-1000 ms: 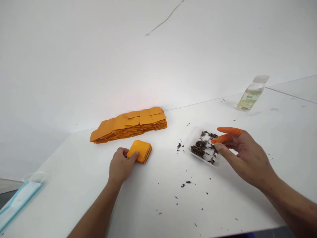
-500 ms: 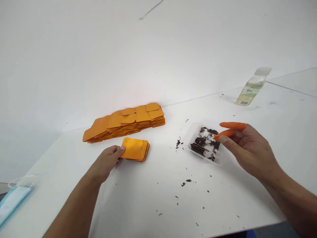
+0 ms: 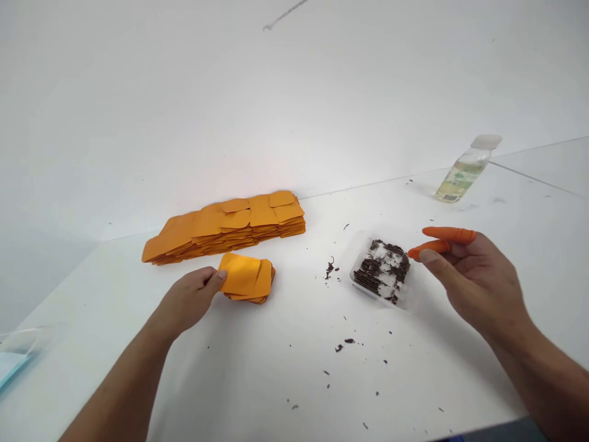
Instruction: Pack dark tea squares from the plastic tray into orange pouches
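Free lane between envelope pile (image 3: 262,281) and plastic tub (image 3: 375,295)
Dark scraps (image 3: 330,268) dot it; long envelope row (image 3: 230,224) blocks behind the pile.

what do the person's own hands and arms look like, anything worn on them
The right hand wears smooth, close-fitting orange finger covers on two fingers, with rounded tips; its thumb is uncovered. The left hand shows no covering on the parts in view. No sleeve, watch or bracelet shows on the left forearm or the right forearm.
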